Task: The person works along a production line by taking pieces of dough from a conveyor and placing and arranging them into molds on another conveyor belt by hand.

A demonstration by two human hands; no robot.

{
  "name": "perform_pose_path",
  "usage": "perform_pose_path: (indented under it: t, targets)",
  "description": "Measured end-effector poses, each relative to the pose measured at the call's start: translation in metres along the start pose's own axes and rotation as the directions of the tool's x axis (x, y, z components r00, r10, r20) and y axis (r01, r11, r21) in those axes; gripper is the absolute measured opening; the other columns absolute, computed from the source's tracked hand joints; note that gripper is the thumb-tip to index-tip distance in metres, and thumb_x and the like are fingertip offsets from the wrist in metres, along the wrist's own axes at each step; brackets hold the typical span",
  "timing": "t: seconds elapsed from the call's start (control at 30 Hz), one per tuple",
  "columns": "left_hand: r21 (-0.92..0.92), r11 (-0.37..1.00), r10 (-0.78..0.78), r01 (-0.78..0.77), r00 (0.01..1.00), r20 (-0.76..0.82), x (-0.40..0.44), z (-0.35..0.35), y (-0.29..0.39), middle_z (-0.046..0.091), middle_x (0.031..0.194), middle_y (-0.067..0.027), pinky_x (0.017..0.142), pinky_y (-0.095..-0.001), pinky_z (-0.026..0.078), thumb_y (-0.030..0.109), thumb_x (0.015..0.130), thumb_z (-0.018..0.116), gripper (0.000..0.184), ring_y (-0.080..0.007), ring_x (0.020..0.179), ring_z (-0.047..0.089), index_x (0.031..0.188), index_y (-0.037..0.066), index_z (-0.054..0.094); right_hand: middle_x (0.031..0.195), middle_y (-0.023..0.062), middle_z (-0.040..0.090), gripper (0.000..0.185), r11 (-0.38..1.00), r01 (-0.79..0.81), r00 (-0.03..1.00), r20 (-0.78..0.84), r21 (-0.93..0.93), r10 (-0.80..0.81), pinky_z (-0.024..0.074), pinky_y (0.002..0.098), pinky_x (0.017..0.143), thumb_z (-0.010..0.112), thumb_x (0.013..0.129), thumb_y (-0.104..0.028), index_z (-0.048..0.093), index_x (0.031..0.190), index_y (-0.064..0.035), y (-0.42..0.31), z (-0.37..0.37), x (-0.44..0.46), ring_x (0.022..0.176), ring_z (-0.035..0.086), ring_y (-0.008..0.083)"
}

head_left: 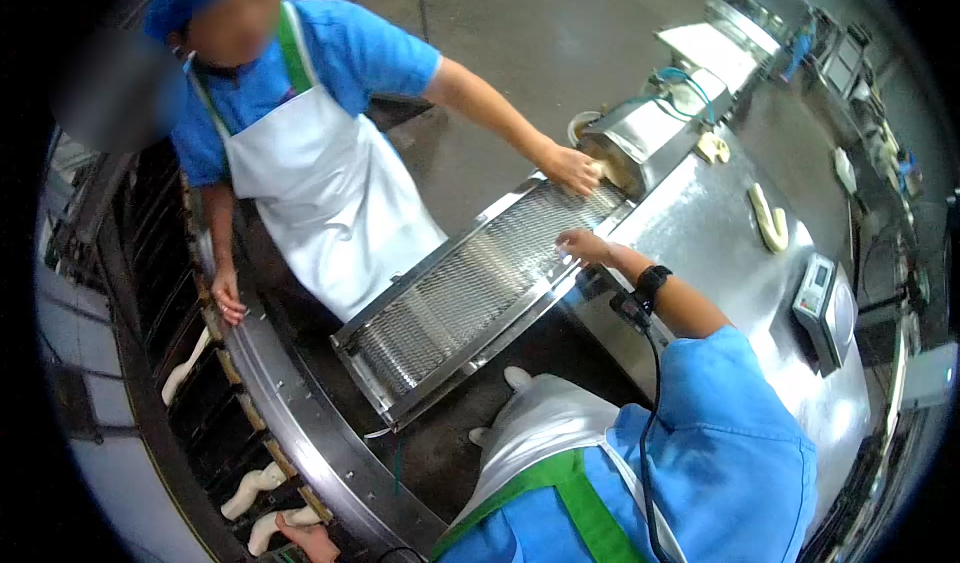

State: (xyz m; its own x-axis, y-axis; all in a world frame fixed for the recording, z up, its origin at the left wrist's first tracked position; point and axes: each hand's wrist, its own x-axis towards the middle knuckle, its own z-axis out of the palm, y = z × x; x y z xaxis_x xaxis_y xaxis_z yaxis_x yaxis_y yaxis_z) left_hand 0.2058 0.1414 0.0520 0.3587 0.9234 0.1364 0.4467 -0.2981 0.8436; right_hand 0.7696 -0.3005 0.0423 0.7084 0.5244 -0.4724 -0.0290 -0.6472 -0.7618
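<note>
Fingers bend over the mesh conveyor

The right hand is at the bench-side edge; whether it pinches anything, I cannot tell. The left hand touches a dough piece on the slotted rack, its grip unclear.

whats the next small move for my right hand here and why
I'd probably ease the right hand back slightly toward the steel table: the co-worker's hand is at the opening of the machine, where the mesh belt meets it, and yours is close by at the belt's edge. Whether yours holds anything is hard to tell.
</note>
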Motion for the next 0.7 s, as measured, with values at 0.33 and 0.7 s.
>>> perform_pose_path:
  t: [0.33, 0.7]
  targets:
    - [0.315, 0.937, 0.139, -0.151, 0.988, 0.062, 0.005, 0.001, 0.025, 0.033, 0.102, -0.0134, 0.079, -0.0354, 0.032, 0.017, 0.077, 0.043, 0.038, -0.0236, 0.089, 0.038, 0.109, 0.005, 0.026, 0.076, 0.0059, 0.053, 0.034, 0.952, -0.139, 0.975, -0.133, 0.272, 0.180, 0.0442, 0.0274, 0.055, 0.049, 0.074, -0.026, 0.042, 0.100, -0.0045, 0.038, -0.058, -0.015, 0.064, 0.053, 0.0152]
    - [0.369, 0.915, 0.142, -0.164, 0.986, 0.084, 0.010, -0.011, 0.036, 0.038, 0.095, -0.0148, 0.076, -0.0343, 0.033, 0.017, 0.077, 0.043, 0.033, -0.0234, 0.084, 0.040, 0.103, 0.000, 0.032, 0.075, 0.0083, 0.053, 0.037, 0.924, -0.195, 0.957, -0.143, 0.330, 0.253, 0.0447, 0.0286, 0.052, 0.049, 0.074, -0.021, 0.040, 0.104, -0.0030, 0.046, -0.071, -0.022, 0.063, 0.054, 0.0174]
